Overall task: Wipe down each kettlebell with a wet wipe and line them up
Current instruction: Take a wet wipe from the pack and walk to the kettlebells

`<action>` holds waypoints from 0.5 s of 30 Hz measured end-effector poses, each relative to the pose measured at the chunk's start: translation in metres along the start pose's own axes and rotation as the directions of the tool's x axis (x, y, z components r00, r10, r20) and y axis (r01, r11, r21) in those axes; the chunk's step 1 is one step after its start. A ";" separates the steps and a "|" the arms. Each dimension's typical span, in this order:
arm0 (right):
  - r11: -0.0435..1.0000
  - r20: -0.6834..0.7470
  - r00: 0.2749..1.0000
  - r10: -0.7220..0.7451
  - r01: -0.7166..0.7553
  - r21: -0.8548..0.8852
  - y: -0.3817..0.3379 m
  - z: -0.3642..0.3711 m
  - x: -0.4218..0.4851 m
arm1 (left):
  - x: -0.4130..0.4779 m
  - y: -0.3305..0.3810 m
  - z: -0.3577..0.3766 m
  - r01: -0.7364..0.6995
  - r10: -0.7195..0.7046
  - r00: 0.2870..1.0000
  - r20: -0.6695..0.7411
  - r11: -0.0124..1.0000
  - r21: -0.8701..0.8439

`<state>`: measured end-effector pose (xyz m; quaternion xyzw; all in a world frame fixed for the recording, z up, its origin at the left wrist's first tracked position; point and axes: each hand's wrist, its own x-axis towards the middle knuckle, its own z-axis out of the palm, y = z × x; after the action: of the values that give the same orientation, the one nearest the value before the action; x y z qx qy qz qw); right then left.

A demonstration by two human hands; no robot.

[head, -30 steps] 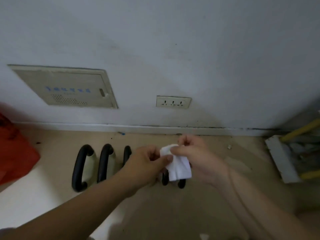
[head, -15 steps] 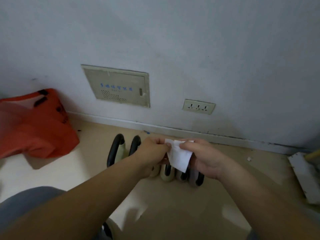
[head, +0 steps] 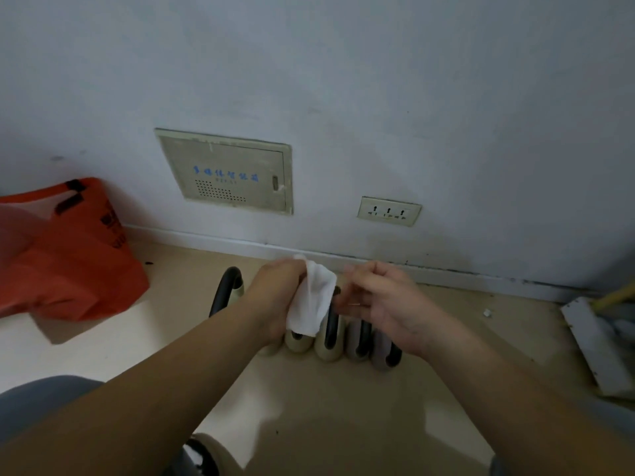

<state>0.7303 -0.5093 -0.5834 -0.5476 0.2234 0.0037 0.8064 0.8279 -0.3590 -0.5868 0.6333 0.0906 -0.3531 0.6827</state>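
Curled left hand (head: 279, 298) beside right hand (head: 379, 304)

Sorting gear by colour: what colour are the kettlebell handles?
The kettlebell handles are black, clearest in the head view.

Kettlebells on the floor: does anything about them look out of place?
Yes. Most stand in a tight row by the wall, but what looks like one more kettlebell sits apart at the picture's bottom edge, half hidden.
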 end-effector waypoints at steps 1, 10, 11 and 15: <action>1.000 0.000 1.000 0.013 -0.013 -0.006 0.000 0.001 -0.001 | -0.001 0.001 0.000 -0.033 0.034 0.999 -0.019 0.996 0.084; 0.976 -0.067 0.995 -0.077 0.062 -0.207 0.004 0.010 -0.006 | -0.012 0.002 0.019 -0.460 0.505 0.860 0.065 0.716 0.526; 0.975 -0.109 0.991 -0.073 0.048 -0.218 0.002 0.010 -0.004 | -0.012 0.001 0.020 -0.461 0.505 0.861 0.059 0.728 0.507; 0.910 -0.355 0.914 -0.197 0.036 -0.413 -0.007 0.000 -0.008 | -0.009 -0.006 0.026 -0.417 0.391 0.908 0.150 0.804 0.424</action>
<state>0.7246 -0.5104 -0.5738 -0.7023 0.3396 -0.1087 0.6162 0.8097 -0.3798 -0.5816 0.7673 -0.1488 -0.2282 0.5805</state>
